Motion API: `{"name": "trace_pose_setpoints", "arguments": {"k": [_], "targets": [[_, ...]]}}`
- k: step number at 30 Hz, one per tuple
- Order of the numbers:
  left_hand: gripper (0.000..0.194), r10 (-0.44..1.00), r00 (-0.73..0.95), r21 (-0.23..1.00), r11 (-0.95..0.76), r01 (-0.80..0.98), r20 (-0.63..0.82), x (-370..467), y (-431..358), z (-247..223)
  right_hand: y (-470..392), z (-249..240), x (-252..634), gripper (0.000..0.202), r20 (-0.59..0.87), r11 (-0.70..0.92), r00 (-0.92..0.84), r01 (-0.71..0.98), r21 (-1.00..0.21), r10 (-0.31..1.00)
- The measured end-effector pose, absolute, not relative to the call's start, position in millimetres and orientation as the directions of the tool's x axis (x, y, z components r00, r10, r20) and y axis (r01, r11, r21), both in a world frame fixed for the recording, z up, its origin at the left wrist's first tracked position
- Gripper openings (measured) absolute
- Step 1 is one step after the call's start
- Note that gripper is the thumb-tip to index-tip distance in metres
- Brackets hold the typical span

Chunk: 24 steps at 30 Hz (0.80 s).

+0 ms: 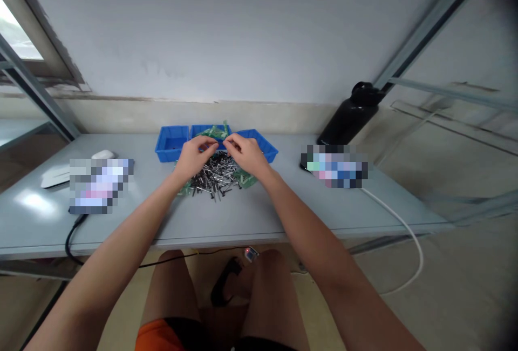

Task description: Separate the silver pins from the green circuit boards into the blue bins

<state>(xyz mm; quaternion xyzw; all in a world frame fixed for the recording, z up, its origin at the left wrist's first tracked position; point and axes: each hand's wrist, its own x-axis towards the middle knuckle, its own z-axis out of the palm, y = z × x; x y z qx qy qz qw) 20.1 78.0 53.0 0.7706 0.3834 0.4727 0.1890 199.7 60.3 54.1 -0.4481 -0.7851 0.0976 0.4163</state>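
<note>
My left hand (196,154) and my right hand (247,153) hover close together over a pile of screws (216,178). The fingertips of each are pinched, and anything between them is too small to make out. Dark and silvery screws lie heaped on the desk, with green plastic film (245,179) around the heap's edges. Behind the heap stand a left blue bin (170,155), a middle blue bin (196,129) with more green plastic at it, and a right blue bin (268,150). My hands partly hide the middle and right bins.
The grey desk (226,221) runs along a wall. On its left lie a blurred phone (103,184) with a black cable and a white mouse (103,154). To the right, a black bottle (348,119) stands behind another blurred phone (338,167) with a white cable (399,216).
</note>
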Motion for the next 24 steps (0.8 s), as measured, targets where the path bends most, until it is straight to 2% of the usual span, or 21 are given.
{"name": "trace_pose_setpoints", "arguments": {"k": [4, 24], "targets": [[0.014, 0.772, 0.252, 0.651, -0.63, 0.425, 0.583, 18.4, 80.2, 51.9, 59.0, 54.9, 199.0, 0.024, 0.567, 0.581, -0.265, 0.643, -0.498, 0.78], [0.017, 0.751, 0.195, 0.623, -0.64, 0.45, 0.63, 14.5, 84.2, 49.1, 58.3, 55.6, 192.7, 0.018, 0.522, 0.597, -0.329, 0.621, -0.508, 0.787]]}}
